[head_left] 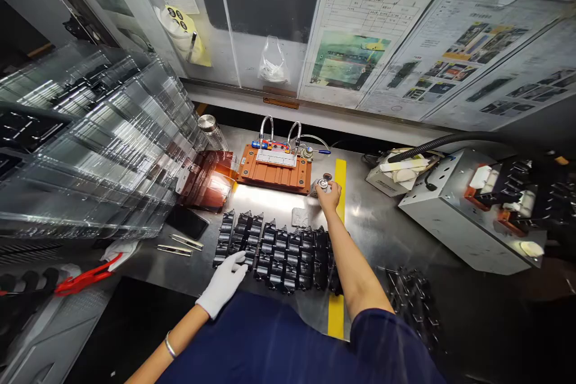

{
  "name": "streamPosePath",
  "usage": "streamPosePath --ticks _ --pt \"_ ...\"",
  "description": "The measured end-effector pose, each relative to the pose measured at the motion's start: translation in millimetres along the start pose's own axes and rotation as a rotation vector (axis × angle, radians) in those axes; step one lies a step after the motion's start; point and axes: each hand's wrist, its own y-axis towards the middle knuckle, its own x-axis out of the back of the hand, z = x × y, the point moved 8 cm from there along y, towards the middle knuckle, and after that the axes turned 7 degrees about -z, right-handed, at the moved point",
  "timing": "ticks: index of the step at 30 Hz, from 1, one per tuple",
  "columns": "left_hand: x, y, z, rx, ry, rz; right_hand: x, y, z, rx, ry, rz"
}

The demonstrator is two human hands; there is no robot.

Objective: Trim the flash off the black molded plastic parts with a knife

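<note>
Stacked clear plastic trays [130,132] tower at far left, and here's my phone [189,223] lying above two pairs of tweezers [188,242] on the steel desk [369,216]. Now my white-gloved left hand [225,282], fingertips at the rows of black plastic parts [288,258]; whether they're pinching one, I can't tell! Behind those rows sits the orange fixture [279,176]. And just beside its right corner, my bare right hand [330,197] has its fingers closed around a small metal-topped container [321,183], near the yellow tape [341,169].
</note>
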Motion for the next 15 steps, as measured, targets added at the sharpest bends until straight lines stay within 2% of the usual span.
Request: streamPosePath --ticks 9,15 --pt "0.3 0.3 -4.2 -0.018 -0.022 -0.006 3.1 0.4 4.3 -0.005 -0.030 0.017" --pt "-2.6 -2.1 -7.8 -0.016 -0.035 0.027 0.8 -1.8 2.5 -0.062 -0.092 0.097"
